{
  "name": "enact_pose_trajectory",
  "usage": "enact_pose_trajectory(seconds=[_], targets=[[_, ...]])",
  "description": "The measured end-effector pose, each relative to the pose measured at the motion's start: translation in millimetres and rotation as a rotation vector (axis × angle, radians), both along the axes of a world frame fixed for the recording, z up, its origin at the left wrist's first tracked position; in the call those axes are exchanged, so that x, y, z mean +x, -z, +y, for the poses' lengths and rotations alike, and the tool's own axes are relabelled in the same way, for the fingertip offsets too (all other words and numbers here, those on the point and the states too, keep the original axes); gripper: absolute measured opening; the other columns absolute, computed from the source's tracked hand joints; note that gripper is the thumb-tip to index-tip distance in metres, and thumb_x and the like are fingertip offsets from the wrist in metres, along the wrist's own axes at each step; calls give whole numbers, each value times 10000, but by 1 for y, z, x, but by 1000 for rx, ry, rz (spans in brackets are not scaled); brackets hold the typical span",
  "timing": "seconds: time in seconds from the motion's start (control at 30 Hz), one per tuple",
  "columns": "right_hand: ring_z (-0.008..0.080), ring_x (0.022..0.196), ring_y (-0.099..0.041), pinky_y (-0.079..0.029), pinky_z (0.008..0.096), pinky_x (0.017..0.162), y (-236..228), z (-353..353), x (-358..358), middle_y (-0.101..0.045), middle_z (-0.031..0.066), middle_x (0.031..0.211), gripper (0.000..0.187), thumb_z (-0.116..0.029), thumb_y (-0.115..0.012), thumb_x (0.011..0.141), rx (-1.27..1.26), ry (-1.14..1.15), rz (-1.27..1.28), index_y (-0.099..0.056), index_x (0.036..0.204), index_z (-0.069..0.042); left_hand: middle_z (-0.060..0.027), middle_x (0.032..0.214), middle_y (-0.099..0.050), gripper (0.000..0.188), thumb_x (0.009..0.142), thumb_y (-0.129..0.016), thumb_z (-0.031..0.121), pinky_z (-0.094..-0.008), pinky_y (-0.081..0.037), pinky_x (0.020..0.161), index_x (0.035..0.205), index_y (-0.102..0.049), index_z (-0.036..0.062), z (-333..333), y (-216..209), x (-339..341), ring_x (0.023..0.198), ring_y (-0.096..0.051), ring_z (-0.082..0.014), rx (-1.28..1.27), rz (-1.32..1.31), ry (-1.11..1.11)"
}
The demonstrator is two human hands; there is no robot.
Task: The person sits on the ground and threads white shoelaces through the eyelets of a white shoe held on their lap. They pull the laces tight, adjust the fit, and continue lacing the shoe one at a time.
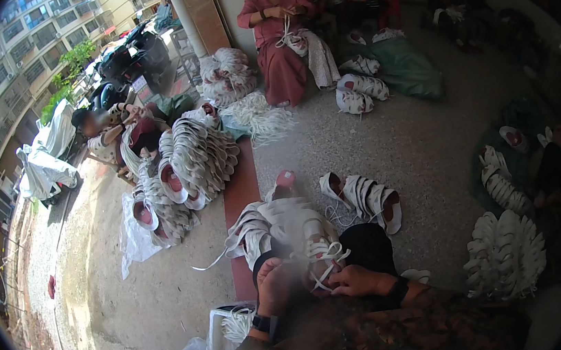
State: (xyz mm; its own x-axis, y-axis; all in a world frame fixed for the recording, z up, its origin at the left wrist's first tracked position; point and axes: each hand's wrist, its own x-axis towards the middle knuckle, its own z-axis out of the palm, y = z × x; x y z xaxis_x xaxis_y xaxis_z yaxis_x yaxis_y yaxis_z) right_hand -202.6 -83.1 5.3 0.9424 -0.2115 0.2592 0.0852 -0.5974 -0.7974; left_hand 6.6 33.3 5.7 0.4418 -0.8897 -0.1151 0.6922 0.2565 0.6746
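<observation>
A white shoe upper (pixel 317 243) rests between my knees, its loose white shoelace (pixel 324 265) looped and crossed over the front. My right hand (pixel 362 281) is at the right of the shoe, fingers pinched on the lace near the opening. My left hand (pixel 276 285) is raised at the shoe's left side, its fingers curled together; a blurry smear hides whatever they hold. Just beyond lies a pile of white shoe uppers (pixel 258 222). A nested row of uppers (pixel 364 196) lies to its right on the floor.
By my left forearm stands a white box (pixel 212 348) of loose laces (pixel 239 325). Large stacks of shoe uppers (pixel 199 156) lie ahead left, with more (pixel 506 253) at right. Other people sit working: one in pink (pixel 277 20), one at left (pixel 106 136). A green sack (pixel 406 67) lies far right.
</observation>
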Motion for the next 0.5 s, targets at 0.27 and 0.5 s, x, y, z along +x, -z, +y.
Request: enact_pose_trajectory(seconds=[0.27,0.5], targets=[[308,779,-619,-531,399,613,-25,12,9,-591,148,761,315,-179,-687,698,-518,-37,146,-551,944,-38,-90,812,-623,105,863,-562,65,-364,-507,793,954,-577,15,1,6,1,822,-617,-219,-3,0,12],[312,635,-615,-544,388,540,-28,26,32,-578,189,725,156,-104,-583,703,-753,99,-28,-572,795,21,-112,879,-630,134,853,-558,45,-376,-511,833,978,-577,2,5,20,11,864,-625,-234,-47,-69,25]])
